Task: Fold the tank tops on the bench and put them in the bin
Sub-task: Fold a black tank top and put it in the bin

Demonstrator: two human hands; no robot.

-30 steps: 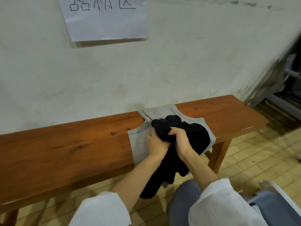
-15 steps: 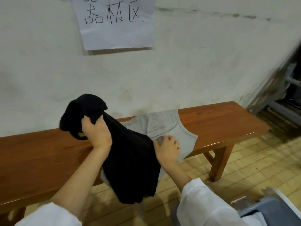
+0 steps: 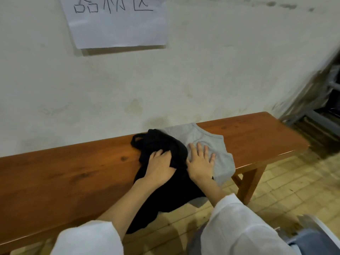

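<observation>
The left hand's fingers (image 3: 162, 153) were bent, their tips dug into a bunch of dark cloth, so the left hand (image 3: 160, 167) gripped the black tank top (image 3: 158, 142) from above. The right hand's fingers (image 3: 199, 149) lay straight and spread apart, and the right hand (image 3: 200, 161) pressed palm-down on the grey tank top (image 3: 209, 140), just beside the left hand, with a fold of black cloth between the two. The black tank top lay crumpled across the wooden bench (image 3: 73, 172), a loop of strap near the back edge by the wall and its lower part hanging over the front edge toward the floor. The grey tank top lay flatter on the bench, to the right of the black one and partly under it. It reached from the back edge to the front edge, where a corner drooped over, well short of the bench's right end. Both forearms were bare up to white sleeves (image 3: 239, 227) at the bottom of the view. A sheet of white paper (image 3: 117, 24) with handwritten characters hung on the stained pale wall (image 3: 220, 70) above the bench. Pale floor tiles (image 3: 279, 188) showed under the bench's right leg. A grey metal frame (image 3: 320, 115) stood blurred at the far right. A white-rimmed thing (image 3: 329, 230) in the lower right corner was too cropped to identify.
</observation>
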